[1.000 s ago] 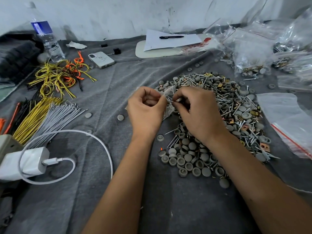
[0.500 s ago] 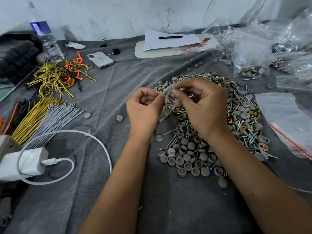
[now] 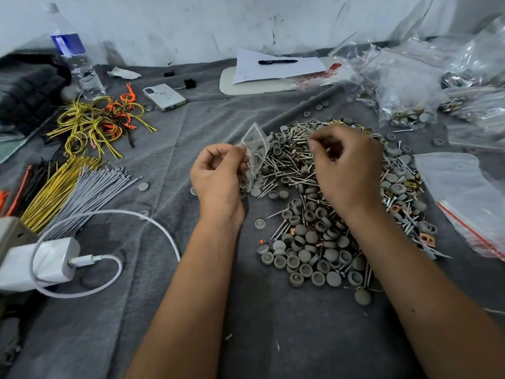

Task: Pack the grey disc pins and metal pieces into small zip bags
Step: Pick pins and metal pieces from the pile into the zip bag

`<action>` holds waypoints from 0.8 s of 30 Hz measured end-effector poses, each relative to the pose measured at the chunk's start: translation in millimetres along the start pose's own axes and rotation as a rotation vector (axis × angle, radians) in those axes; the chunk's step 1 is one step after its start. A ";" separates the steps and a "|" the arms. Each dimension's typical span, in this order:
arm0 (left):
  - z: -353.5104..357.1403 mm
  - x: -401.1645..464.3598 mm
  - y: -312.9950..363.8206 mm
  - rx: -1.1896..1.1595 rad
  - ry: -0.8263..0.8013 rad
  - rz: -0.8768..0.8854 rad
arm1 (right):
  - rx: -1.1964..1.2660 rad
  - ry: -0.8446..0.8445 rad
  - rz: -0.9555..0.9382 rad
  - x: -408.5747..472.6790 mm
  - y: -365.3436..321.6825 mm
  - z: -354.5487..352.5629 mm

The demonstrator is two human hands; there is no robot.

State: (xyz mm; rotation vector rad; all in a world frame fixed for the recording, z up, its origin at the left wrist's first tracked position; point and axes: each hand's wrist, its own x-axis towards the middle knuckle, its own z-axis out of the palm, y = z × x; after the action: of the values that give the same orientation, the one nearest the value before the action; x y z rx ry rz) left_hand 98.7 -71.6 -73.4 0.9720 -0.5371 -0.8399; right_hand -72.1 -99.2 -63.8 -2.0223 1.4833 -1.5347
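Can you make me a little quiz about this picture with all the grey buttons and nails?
1. True or false: the left hand holds a small clear bag.
2. What lies on the white paper? A) a pen B) a spoon C) a key
3. Fill in: the right hand is over the pile of grey discs and ____.

Key: 1 true. 2 A, a black pen. 3 nails.

Table cloth (image 3: 207, 116): grey, matt, felt-like weave, creased. Disc caps (image 3: 306, 255): dull grey plastic, smooth. Nails (image 3: 289, 170): bright shiny metal. Small zip bag (image 3: 255, 149): clear glossy film. Charger (image 3: 46, 259) and cable (image 3: 153, 222): smooth white plastic. Paper sheet (image 3: 276, 69): matt white.
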 end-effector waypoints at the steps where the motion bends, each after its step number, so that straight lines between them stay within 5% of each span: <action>1: -0.8 0.5 0.8 -0.025 -0.006 -0.014 | -0.033 0.053 0.056 2.6 3.3 -3.3; 6: -0.2 -1.6 5.5 -0.173 -0.059 -0.072 | -0.140 -0.047 0.112 9.6 14.9 -15.5; 13: -10.8 -0.2 35.5 -0.800 -0.187 -0.217 | -0.296 -0.358 -0.041 8.3 14.5 -15.5; 19: -12.1 -4.3 56.3 -0.757 -0.141 -0.109 | -0.486 -0.515 -0.102 4.6 9.5 -10.8; 24: -21.6 -5.0 65.5 -0.908 -0.271 -0.118 | -0.573 -0.521 -0.089 5.7 5.7 -6.8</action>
State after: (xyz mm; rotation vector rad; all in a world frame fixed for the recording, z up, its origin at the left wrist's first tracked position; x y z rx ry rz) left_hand 135.9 -37.2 -26.3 0.0555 -0.2668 -1.1775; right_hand -81.1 -103.8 -61.1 -2.5489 1.7335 -0.5346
